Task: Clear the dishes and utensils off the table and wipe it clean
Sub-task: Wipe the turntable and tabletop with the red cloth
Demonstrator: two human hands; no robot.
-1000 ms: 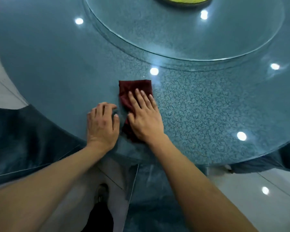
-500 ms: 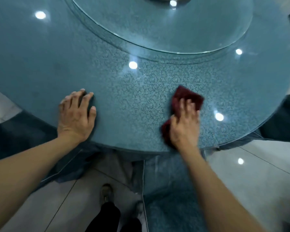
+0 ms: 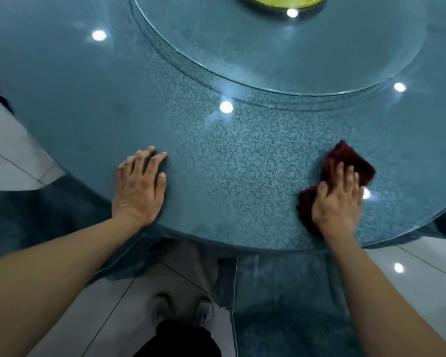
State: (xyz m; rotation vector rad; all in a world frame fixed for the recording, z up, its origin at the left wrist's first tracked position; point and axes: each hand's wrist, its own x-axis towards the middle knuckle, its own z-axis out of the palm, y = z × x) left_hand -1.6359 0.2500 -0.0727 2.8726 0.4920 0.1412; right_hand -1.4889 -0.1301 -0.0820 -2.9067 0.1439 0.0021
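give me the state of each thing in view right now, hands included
left hand: flat on the table near its front edge, fingers straight, holding nothing
right hand: pressing the cloth down, fingers laid over it
dark red folded cloth: crumpled flat on the table under the right hand
round blue patterned glass-topped table: no dishes in the visible part
round clear glass turntable: raised at the centre, a yellow thing on it, cut off by the frame

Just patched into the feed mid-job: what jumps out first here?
The dark red cloth at the table's near right edge, pressed flat under the right hand. The left hand rests flat on the glass near the left edge, holding nothing. Further back sits a raised glass turntable with something yellow at its centre, cut off by the frame.
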